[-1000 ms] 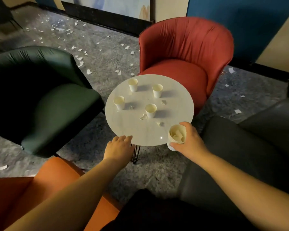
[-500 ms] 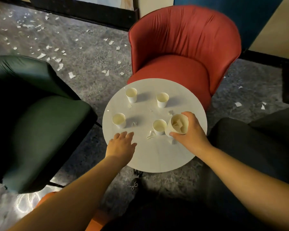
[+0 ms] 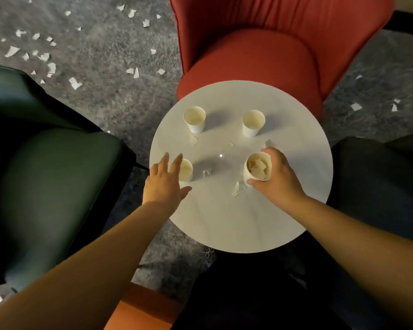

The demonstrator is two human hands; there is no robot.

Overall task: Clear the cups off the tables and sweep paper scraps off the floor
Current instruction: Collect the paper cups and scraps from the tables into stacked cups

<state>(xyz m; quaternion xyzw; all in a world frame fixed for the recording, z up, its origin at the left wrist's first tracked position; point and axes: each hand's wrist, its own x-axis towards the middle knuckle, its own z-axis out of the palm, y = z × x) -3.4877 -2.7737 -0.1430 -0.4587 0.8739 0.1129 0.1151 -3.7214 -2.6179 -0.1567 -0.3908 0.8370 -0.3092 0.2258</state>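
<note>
A round white table [image 3: 236,225] carries paper cups. My right hand [image 3: 280,181] grips a cup stuffed with paper scraps [image 3: 258,166] at the table's right middle, low on the tabletop. My left hand [image 3: 163,184] is open with spread fingers, reaching over the left side of the near left cup [image 3: 186,169]. Two empty cups stand at the back, the back left cup [image 3: 194,119] and the back right cup [image 3: 253,122]. Loose table scraps [image 3: 235,188] lie between the cups. Floor scraps [image 3: 74,82] litter the grey carpet at upper left.
A red armchair [image 3: 260,55] stands behind the table, a dark green armchair [image 3: 57,175] to its left and a dark grey seat [image 3: 379,186] to its right. An orange seat [image 3: 138,313] is near me. More scraps [image 3: 355,106] lie on the right floor.
I have leaned in over the table. My right hand brought the scrap-filled cup down to where the near right cup stood; that cup no longer shows separately. My left hand reached forward to the near left cup.
</note>
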